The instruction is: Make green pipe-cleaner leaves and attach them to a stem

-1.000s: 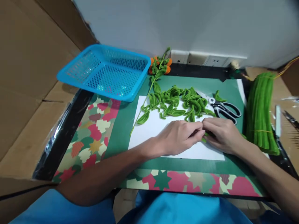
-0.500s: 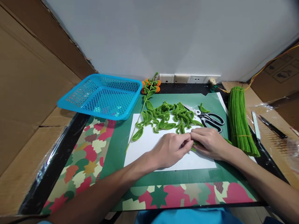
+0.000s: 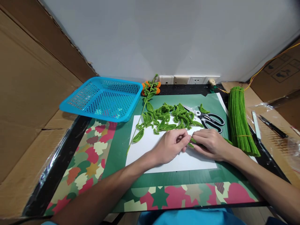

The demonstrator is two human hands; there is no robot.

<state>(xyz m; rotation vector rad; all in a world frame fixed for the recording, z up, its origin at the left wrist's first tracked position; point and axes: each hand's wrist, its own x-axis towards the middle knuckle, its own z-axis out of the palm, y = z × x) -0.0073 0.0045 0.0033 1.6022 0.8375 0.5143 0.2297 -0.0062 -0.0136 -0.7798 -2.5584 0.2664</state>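
Over the white paper point(image 3: 150, 162), my left hand point(image 3: 171, 146) is closed in a pinch at one end of a short green pipe cleaner piece point(image 3: 190, 145). My right hand point(image 3: 210, 144) has its fingers closed on the other end; most of the piece is hidden by the fingers. Just beyond the hands lies a pile of green pipe cleaner leaves point(image 3: 164, 115), bent into loops. Black-handled scissors point(image 3: 209, 120) rest behind my right hand, with a single curled leaf point(image 3: 204, 108) near their pivot.
At the back left stands a blue plastic basket point(image 3: 131, 107). A pipe cleaner flower stem point(image 3: 143, 109) with orange blooms lies beside it. On the right are a bundle of green pipe cleaners point(image 3: 241, 122), a white-handled tool point(image 3: 256, 125) and black tweezers point(image 3: 273, 126). Sockets point(image 3: 197, 80) line the wall.
My hands have drawn slightly apart, the left shifting a little to the left, so green strands now show between the fingertips. The view has shifted slightly.
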